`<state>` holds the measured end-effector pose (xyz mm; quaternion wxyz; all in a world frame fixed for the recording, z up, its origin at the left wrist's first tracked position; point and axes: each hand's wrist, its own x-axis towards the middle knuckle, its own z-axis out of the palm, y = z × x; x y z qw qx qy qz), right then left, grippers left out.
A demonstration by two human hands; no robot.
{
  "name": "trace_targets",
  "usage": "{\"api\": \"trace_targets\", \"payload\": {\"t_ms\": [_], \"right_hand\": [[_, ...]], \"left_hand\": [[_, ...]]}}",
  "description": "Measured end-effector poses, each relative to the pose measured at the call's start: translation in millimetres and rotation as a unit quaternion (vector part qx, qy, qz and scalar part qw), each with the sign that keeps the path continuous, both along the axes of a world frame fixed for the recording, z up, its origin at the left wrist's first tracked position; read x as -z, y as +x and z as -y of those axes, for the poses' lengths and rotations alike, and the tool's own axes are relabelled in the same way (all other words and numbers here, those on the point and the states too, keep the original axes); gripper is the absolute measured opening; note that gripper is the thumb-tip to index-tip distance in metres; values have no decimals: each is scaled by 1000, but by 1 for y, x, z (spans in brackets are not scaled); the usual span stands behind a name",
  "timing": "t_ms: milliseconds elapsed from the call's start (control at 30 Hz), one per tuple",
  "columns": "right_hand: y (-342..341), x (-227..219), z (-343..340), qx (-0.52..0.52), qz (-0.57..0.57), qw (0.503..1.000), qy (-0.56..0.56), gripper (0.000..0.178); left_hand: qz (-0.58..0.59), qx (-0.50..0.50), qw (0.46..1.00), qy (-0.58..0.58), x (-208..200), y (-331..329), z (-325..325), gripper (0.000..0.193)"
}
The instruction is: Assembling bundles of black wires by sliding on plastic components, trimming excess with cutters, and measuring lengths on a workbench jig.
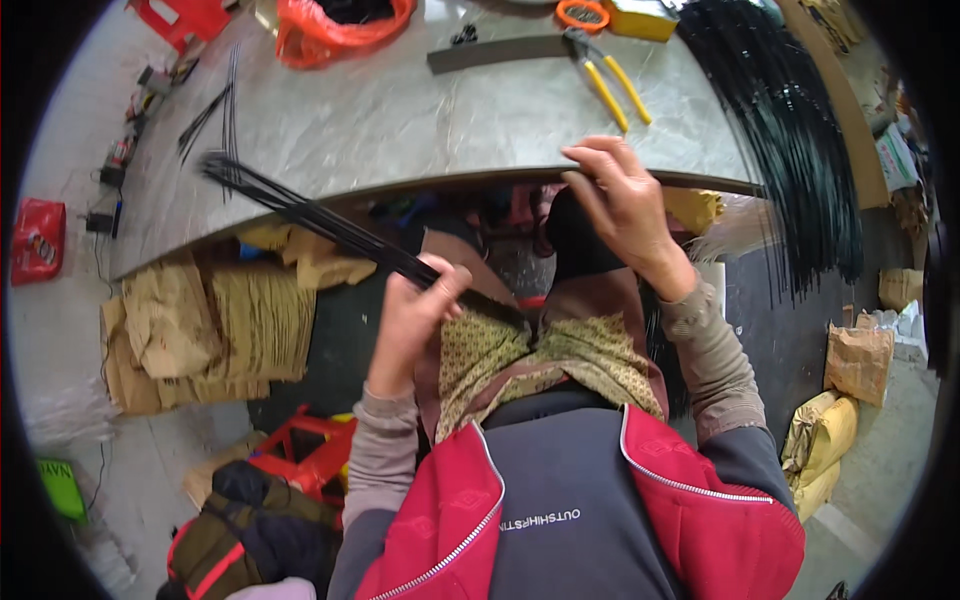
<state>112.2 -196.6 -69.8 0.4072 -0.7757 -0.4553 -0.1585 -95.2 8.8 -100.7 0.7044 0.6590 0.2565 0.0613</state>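
Observation:
My left hand (422, 305) is closed around a bundle of long thin black strips (320, 225). The strips slant up and left, and their far end is over the front edge of the grey marbled table (400, 130). My right hand (622, 195) is at the table's front edge, its fingers bent and apart, with nothing visible in them. Beyond it on the tabletop lie pliers (608, 85) with yellow handles. A few loose black strips (228, 120) lie at the table's left. A thick mass of long dark strands (790, 130) hangs over the right end.
An orange plastic bag (340, 35) with dark contents, a flat dark grey bar (495, 53), an orange round container (583, 14) and a yellow box (640, 20) are at the back. Stacked brown paper (255, 315) stands below left. Paper sacks (825, 445) stand at right.

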Motion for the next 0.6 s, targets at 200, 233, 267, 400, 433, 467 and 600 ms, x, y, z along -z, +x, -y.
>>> {"api": "trace_targets", "payload": {"t_ms": [200, 233, 267, 400, 433, 467, 600], "right_hand": [[-33, 0, 44, -41, -356, 933, 23, 14], [-41, 0, 49, -63, -431, 900, 12, 18], [-47, -1, 54, -113, -493, 862, -24, 20], [-80, 19, 57, -177, -629, 751, -92, 20], [-85, 25, 55, -172, -649, 738, -70, 24], [-88, 30, 51, -169, -654, 737, -25, 26], [-88, 43, 38, -157, -652, 729, 138, 37]], "left_hand": [[162, -151, 975, -21, -43, -20, -35, 25], [186, -161, 968, -54, -37, -25, -42, 21], [207, -169, 961, -65, -34, -28, -41, 19], [253, -166, 940, -160, -21, -34, -24, 12], [267, -156, 928, -206, -14, -35, -19, 11], [270, -147, 920, -243, -9, -35, -13, 12], [242, -132, 893, -355, 5, -31, 12, 17]]}}
